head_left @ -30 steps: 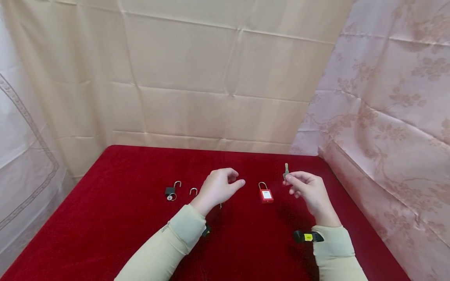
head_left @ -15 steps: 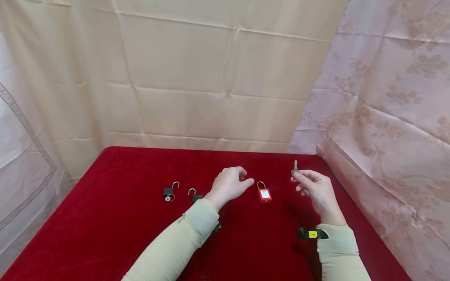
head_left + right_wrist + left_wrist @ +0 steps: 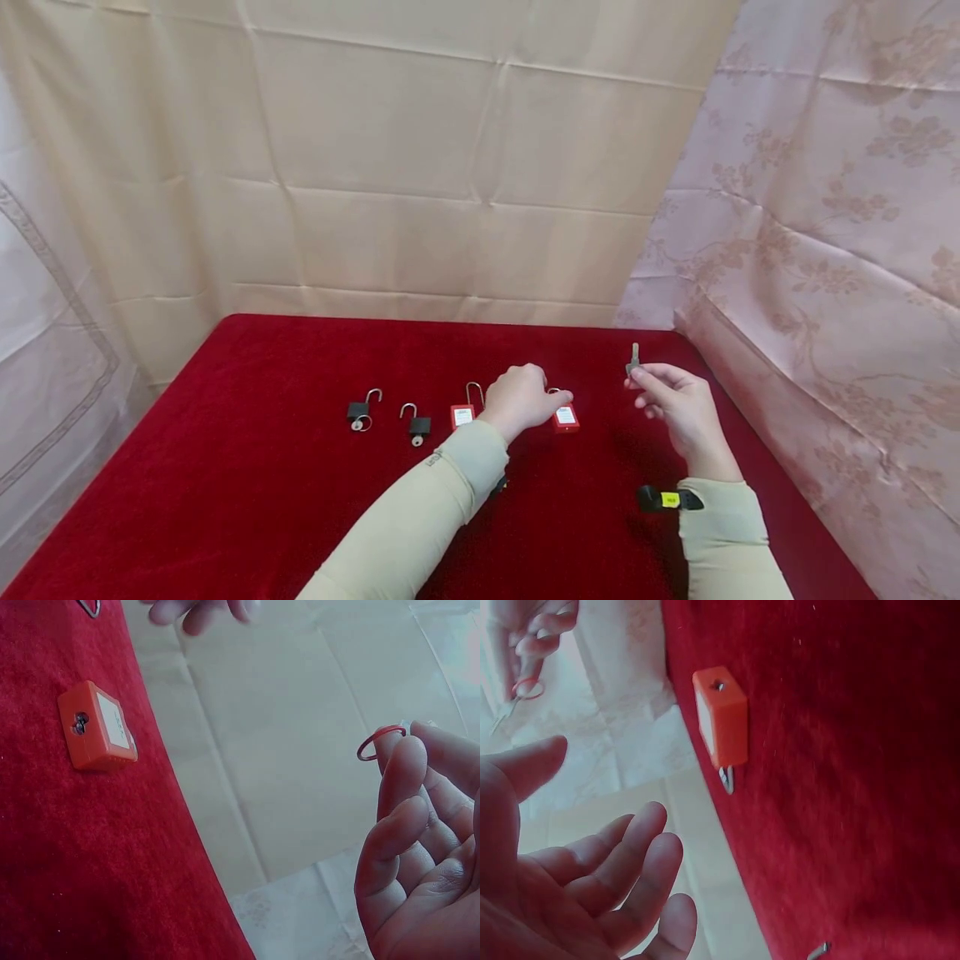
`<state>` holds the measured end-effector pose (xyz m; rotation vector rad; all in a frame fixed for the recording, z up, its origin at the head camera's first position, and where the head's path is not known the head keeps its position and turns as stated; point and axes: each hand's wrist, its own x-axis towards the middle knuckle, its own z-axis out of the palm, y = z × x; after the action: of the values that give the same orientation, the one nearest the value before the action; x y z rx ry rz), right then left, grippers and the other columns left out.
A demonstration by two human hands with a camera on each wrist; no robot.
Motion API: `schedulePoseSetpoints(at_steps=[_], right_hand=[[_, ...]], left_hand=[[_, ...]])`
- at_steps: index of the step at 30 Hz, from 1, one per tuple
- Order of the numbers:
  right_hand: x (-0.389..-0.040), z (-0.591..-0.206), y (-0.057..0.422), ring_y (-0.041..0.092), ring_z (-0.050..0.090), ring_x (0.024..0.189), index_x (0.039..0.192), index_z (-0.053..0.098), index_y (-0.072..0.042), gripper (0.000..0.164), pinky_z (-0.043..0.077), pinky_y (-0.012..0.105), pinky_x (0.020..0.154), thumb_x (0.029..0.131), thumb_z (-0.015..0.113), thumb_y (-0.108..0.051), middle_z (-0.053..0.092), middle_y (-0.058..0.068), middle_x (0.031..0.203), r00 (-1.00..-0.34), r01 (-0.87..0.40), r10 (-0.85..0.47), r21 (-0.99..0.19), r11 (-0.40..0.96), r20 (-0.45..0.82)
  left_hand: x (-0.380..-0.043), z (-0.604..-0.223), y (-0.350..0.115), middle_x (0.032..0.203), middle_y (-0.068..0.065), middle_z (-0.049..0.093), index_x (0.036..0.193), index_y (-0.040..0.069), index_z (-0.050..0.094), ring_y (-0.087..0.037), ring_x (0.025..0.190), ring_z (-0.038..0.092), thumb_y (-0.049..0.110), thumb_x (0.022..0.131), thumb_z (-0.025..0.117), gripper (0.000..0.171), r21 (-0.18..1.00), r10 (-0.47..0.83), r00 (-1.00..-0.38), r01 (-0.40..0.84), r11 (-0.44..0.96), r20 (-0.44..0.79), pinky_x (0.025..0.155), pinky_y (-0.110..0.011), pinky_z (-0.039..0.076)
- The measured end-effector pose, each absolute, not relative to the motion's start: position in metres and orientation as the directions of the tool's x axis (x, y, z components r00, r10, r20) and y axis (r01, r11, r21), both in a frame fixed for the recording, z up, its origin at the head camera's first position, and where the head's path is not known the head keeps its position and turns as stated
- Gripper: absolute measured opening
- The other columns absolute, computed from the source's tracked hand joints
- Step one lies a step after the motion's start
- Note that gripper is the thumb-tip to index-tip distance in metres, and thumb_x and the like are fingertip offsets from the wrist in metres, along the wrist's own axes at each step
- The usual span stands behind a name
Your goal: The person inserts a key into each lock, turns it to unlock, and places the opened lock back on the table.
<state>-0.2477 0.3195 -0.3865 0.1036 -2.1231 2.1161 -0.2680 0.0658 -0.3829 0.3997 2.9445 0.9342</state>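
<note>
My left hand [image 3: 522, 400] reaches over the table to the upper part of the right-hand red padlock [image 3: 566, 419], covering some of its shackle in the head view. In the left wrist view its fingers are loosely bent and apart from the padlock [image 3: 726, 720], whose keyhole faces the camera. My right hand [image 3: 678, 412] pinches a key [image 3: 634, 356] between thumb and fingers, blade pointing up. A red ring [image 3: 366, 747] hangs from that key. The same padlock [image 3: 94, 731] lies left of the right hand in the right wrist view.
Another red padlock [image 3: 462, 415], its shackle raised, lies partly behind my left wrist. Two black padlocks [image 3: 358, 411] with swung-open shackles and keys in them lie farther left. Red cloth covers the table [image 3: 247, 500]; curtains [image 3: 375, 208] hang at its back and sides.
My left hand has moved right to the red padlock, uncovering the other red padlock and a black one. My right hand with the key has shifted slightly right.
</note>
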Motion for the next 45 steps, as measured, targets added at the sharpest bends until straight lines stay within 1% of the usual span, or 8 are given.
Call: schedulePoseSetpoints(at_steps=[4, 13, 17, 23, 30, 38, 42, 45], right_hand=[[-0.249, -0.387, 0.317, 0.012, 0.065, 0.062, 0.099, 0.075, -0.009, 0.007, 0.053, 0.024, 0.054, 0.095, 0.074, -0.015, 0.075, 0.002, 0.085, -0.988, -0.148, 0.048, -0.989, -0.007, 0.148], [-0.25, -0.388, 0.315, 0.011, 0.064, 0.062, 0.099, 0.075, -0.009, 0.006, 0.052, 0.023, 0.053, 0.095, 0.075, -0.014, 0.075, 0.002, 0.085, -0.988, -0.152, 0.042, -0.988, -0.032, 0.15], [-0.251, -0.389, 0.318, 0.011, 0.064, 0.062, 0.098, 0.075, -0.009, 0.005, 0.052, 0.024, 0.053, 0.095, 0.075, -0.013, 0.075, 0.003, 0.084, -0.989, -0.144, 0.045, -0.989, -0.036, 0.143], [-0.251, -0.391, 0.319, 0.01, 0.064, 0.062, 0.098, 0.076, -0.01, 0.006, 0.052, 0.023, 0.053, 0.094, 0.075, -0.015, 0.075, 0.002, 0.084, -0.991, -0.125, 0.048, -0.992, -0.032, 0.123], [-0.25, -0.393, 0.316, 0.011, 0.064, 0.062, 0.099, 0.075, -0.01, 0.008, 0.053, 0.024, 0.054, 0.094, 0.075, -0.017, 0.075, 0.001, 0.084, -0.994, -0.104, 0.046, -0.994, -0.023, 0.103], [-0.252, -0.394, 0.315, 0.011, 0.065, 0.063, 0.099, 0.075, -0.01, 0.009, 0.053, 0.024, 0.054, 0.094, 0.076, -0.017, 0.075, 0.001, 0.084, -0.994, -0.106, 0.042, -0.994, -0.022, 0.105], [-0.252, -0.395, 0.316, 0.011, 0.065, 0.063, 0.099, 0.076, -0.01, 0.008, 0.053, 0.024, 0.055, 0.095, 0.075, -0.017, 0.075, 0.001, 0.084, -0.994, -0.104, 0.043, -0.994, -0.024, 0.103], [-0.252, -0.394, 0.317, 0.011, 0.065, 0.063, 0.099, 0.076, -0.01, 0.007, 0.053, 0.024, 0.054, 0.095, 0.075, -0.016, 0.075, 0.001, 0.084, -0.993, -0.107, 0.043, -0.994, -0.027, 0.105]], left_hand=[[-0.269, -0.387, 0.078, 0.054, 0.004, 0.057, 0.063, 0.017, 0.064, -0.013, 0.052, 0.051, 0.058, 0.09, 0.068, 0.048, 0.547, 0.234, -0.972, 0.2, 0.813, 0.007, 0.049, -0.032, 0.043], [-0.271, -0.401, 0.091, 0.059, 0.001, 0.059, 0.064, 0.018, 0.064, -0.015, 0.055, 0.057, 0.057, 0.09, 0.068, 0.046, 0.471, 0.18, -0.981, 0.129, 0.872, -0.065, 0.051, -0.033, 0.046], [-0.274, -0.408, 0.098, 0.06, 0.004, 0.059, 0.063, 0.023, 0.066, -0.014, 0.058, 0.058, 0.06, 0.087, 0.07, 0.045, 0.455, 0.146, -0.986, 0.094, 0.885, -0.081, 0.054, -0.034, 0.047], [-0.281, -0.419, 0.108, 0.062, 0.001, 0.058, 0.065, 0.021, 0.064, -0.017, 0.058, 0.057, 0.062, 0.084, 0.072, 0.046, 0.408, 0.088, -0.989, 0.032, 0.913, -0.118, 0.056, -0.038, 0.047], [-0.281, -0.425, 0.114, 0.063, 0.001, 0.057, 0.069, 0.021, 0.064, -0.017, 0.058, 0.056, 0.057, 0.085, 0.072, 0.04, 0.35, 0.053, -0.99, 0.005, 0.937, -0.129, 0.056, -0.038, 0.046], [-0.281, -0.424, 0.112, 0.069, -0.004, 0.06, 0.072, 0.021, 0.066, -0.019, 0.058, 0.057, 0.048, 0.085, 0.073, 0.03, 0.374, 0.056, -0.993, 0.011, 0.927, -0.109, 0.051, -0.038, 0.048], [-0.28, -0.423, 0.108, 0.073, -0.005, 0.06, 0.072, 0.018, 0.066, -0.019, 0.06, 0.058, 0.047, 0.085, 0.073, 0.033, 0.403, 0.072, -0.994, 0.031, 0.915, -0.086, 0.052, -0.038, 0.05], [-0.281, -0.421, 0.103, 0.067, -0.004, 0.059, 0.068, 0.016, 0.064, -0.018, 0.059, 0.056, 0.045, 0.087, 0.071, 0.036, 0.461, 0.1, -0.99, 0.043, 0.886, -0.1, 0.053, -0.036, 0.05]])
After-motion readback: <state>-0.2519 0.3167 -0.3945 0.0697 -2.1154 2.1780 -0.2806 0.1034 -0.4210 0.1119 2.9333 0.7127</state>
